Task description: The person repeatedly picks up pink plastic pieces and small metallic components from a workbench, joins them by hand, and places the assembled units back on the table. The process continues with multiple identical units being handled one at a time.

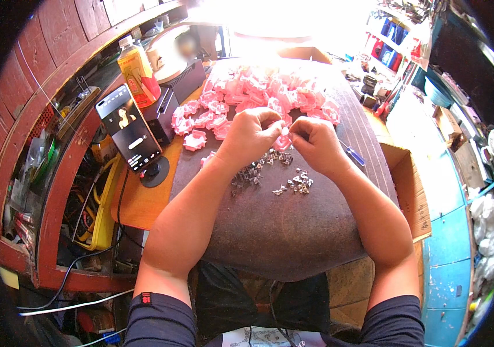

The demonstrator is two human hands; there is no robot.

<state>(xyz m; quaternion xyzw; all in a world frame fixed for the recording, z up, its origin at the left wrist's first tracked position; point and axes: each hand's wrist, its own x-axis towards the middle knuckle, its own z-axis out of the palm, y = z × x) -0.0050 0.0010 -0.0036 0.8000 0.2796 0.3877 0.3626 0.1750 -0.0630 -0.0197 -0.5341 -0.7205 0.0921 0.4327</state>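
Observation:
Over the middle of the dark board, my left hand (252, 137) and my right hand (317, 144) come close together with fingers pinched. Between their fingertips is a pink plastic piece (283, 141), which my left fingers seem to grip. Whatever the right fingertips pinch is too small and covered to make out. Just below the hands lie small metal clips in loose clusters, one darker group (251, 174) by my left wrist and a shinier group (300, 182) nearer my right forearm. Beyond the hands spreads a large heap of pink plastic pieces (252, 87).
A blue-handled screwdriver (354, 155) lies right of my right hand. At left stand a phone (129, 128) on a round-based stand and a yellow-orange bottle (138, 72). A cardboard box (412, 194) sits beside the board's right edge. Cluttered shelves line both sides.

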